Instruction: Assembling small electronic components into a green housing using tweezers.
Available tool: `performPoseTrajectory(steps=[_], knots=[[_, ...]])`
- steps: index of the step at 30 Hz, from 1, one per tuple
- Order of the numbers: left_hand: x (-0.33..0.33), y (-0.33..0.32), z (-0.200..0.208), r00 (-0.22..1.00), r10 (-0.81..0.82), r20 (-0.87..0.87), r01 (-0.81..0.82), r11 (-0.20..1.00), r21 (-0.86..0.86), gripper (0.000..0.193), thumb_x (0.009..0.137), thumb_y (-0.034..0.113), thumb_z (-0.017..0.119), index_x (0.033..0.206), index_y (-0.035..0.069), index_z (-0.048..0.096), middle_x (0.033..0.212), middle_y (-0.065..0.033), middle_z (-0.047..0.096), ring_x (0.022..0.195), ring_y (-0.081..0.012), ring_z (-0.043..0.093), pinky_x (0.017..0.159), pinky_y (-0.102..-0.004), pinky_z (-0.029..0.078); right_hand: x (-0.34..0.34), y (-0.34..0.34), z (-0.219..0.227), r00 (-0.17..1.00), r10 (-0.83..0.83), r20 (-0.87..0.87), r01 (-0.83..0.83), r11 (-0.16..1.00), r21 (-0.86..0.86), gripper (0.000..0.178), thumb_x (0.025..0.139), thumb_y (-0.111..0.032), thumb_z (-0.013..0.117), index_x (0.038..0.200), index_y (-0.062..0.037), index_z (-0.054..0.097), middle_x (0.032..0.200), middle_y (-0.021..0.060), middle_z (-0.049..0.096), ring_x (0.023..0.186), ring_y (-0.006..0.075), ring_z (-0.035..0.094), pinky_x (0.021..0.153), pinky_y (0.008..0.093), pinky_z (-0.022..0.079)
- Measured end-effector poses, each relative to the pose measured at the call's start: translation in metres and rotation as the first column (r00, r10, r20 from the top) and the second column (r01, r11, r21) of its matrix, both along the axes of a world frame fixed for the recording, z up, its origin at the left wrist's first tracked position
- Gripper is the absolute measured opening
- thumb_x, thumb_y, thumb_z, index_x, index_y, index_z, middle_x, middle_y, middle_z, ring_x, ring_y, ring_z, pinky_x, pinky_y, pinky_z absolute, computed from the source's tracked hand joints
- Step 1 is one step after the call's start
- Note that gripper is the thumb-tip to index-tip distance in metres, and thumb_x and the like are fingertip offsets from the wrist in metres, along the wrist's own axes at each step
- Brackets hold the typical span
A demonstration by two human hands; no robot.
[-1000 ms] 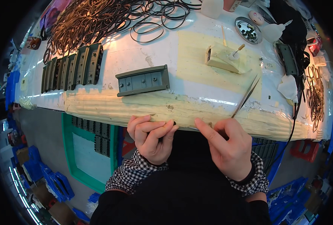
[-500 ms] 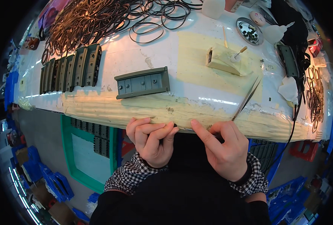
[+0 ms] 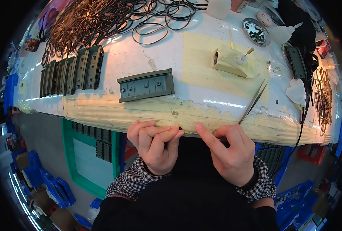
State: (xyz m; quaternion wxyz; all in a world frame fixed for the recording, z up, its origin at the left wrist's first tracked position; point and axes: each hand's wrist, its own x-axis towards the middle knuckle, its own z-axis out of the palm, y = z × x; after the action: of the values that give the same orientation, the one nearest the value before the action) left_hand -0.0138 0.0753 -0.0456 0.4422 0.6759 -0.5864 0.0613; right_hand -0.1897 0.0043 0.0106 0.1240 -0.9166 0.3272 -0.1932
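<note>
Between the fingertips of my left hand (image 3: pixel 155 148), a tiny dark piece (image 3: pixel 181 129) is pinched at the table's front edge. Only a bit of it shows. My right hand (image 3: pixel 230 152) is closed with its index finger stretched toward that piece. A thin blade-like tool (image 3: pixel 193 133) peeks out under the index fingertip; most of it is hidden. Farther up the table lies a grey-green trough-shaped plastic part (image 3: pixel 146 85) with several studs inside. A pair of metal tweezers (image 3: pixel 253 101) rests just beyond my right hand.
Similar green parts (image 3: pixel 72 71) stand in a row at left, below a heap of dark belts (image 3: pixel 94 23). At right are a cream block with sticks (image 3: pixel 232 63) and a round metal dish (image 3: pixel 256 32) of small dark pieces. A green crate (image 3: pixel 71 154) sits below the table.
My left hand has shifted very slightly to the left. My right hand and the things on the table look the same.
</note>
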Motion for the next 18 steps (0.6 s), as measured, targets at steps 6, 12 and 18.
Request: performPoseTrajectory(steps=[6, 12, 18], knots=[[0.0004, 0.0004, 0.0032, 1.000, -0.004, 0.007, 0.003, 1.000, 0.017, 0.017, 0.069, 0.012, 0.084, 0.080, 0.012, 0.071, 0.084, 0.0010, 0.062, 0.097, -0.0260, 0.050, 0.089, -0.0389, 0.040, -0.0012, 0.0011, -0.0020, 1.000, 0.005, -0.014, -0.005, 1.000, -0.030, 0.054, 0.069, -0.006, 0.064, 0.123, -0.0146, 0.068, 0.080, 0.0015, 0.044, 0.069, 0.0148, 0.051, 0.051, 0.0268, 0.044], [-0.0002, -0.0001, 0.0040, 1.000, 0.003, 0.010, -0.003, 1.000, 0.020, 0.017, 0.068, 0.012, 0.084, 0.080, 0.012, 0.071, 0.083, 0.0009, 0.061, 0.096, -0.0260, 0.051, 0.089, -0.0395, 0.040, -0.0012, 0.0016, -0.0026, 1.000, 0.004, -0.014, -0.005, 0.999, -0.033, 0.055, 0.069, -0.006, 0.063, 0.123, -0.0148, 0.068, 0.080, 0.0014, 0.044, 0.069, 0.0149, 0.051, 0.051, 0.0268, 0.044], [-0.0003, -0.0003, 0.0040, 1.000, 0.006, 0.012, -0.006, 1.000, 0.018, 0.017, 0.068, 0.013, 0.084, 0.079, 0.012, 0.071, 0.083, 0.0010, 0.061, 0.096, -0.0259, 0.051, 0.089, -0.0399, 0.040, -0.0013, 0.0020, -0.0035, 1.000, 0.002, -0.011, -0.002, 0.999, -0.042, 0.055, 0.069, -0.006, 0.063, 0.123, -0.0149, 0.068, 0.080, 0.0015, 0.044, 0.068, 0.0149, 0.050, 0.051, 0.0268, 0.044]])
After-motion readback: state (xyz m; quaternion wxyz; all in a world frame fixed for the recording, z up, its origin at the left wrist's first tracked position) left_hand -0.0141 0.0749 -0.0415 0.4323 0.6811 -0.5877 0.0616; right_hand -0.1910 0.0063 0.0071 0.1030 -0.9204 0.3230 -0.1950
